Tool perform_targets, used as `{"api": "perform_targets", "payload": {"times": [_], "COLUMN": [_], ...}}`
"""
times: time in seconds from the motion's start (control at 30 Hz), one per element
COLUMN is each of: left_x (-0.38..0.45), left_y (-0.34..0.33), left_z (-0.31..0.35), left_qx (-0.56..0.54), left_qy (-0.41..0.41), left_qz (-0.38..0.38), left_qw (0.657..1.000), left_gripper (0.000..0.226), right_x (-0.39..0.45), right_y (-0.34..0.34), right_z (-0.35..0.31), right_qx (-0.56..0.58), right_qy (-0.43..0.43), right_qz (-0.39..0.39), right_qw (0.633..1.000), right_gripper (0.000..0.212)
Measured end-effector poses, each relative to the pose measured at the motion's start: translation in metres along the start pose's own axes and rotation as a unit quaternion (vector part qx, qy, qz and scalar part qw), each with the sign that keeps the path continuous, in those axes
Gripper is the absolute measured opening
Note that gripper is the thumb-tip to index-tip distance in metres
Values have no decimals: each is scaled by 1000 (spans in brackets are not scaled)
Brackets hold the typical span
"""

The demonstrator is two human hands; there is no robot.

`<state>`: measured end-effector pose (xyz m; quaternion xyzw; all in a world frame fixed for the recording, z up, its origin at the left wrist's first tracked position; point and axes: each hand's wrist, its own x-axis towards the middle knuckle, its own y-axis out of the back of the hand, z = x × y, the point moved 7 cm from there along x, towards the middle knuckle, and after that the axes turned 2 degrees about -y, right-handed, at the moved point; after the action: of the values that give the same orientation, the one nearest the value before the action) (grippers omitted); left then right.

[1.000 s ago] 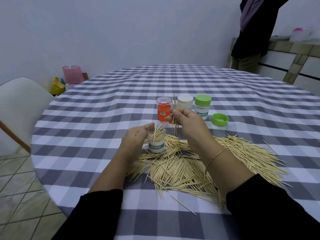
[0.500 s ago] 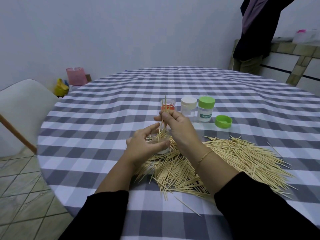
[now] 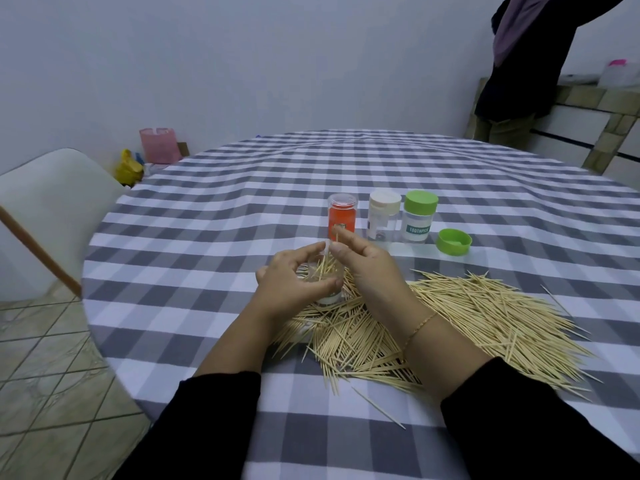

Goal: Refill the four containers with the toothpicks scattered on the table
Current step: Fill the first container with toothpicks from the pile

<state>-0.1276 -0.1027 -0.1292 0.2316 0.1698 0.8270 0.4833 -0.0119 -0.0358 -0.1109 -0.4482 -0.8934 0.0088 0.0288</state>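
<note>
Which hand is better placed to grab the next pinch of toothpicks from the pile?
Right, probably. The left hand grips the clear container, steadying it, while the right hand is at its mouth feeding toothpicks in, and most of the toothpick pile lies on the right side.

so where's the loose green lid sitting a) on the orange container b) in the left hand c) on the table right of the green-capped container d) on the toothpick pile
c: the loose green lid lies open side up on the tablecloth, just right of the green-capped container, apart from both hands.
</note>
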Motion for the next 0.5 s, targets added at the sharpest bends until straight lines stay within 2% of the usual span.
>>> {"api": "perform_targets", "payload": {"times": [0.13,0.23,0.33,0.43,0.5], "left_x": [-1,-2,-4,-5,-4], "left_y": [0,0,1,2,3], "left_z": [1,3,7,11,10], "left_qx": [2,3,29,24,13], "left_qy": [-8,-14,-11,-11,-13], "left_qz": [1,7,10,8,6], "left_qw": [1000,1000,999,1000,1000], "left_gripper": [72,61,63,54,49], "right_x": [0,-1,0,4,5], "right_y": [-1,-7,-10,-5,3], "right_z": [-4,-10,-9,-5,-4], "right_qx": [-35,-117,-220,-302,-267], "right_qy": [32,76,107,120,98], "right_qz": [-12,-28,-25,31,82], "right_qw": [999,990,969,945,955], "right_gripper": [47,44,42,37,33]}}
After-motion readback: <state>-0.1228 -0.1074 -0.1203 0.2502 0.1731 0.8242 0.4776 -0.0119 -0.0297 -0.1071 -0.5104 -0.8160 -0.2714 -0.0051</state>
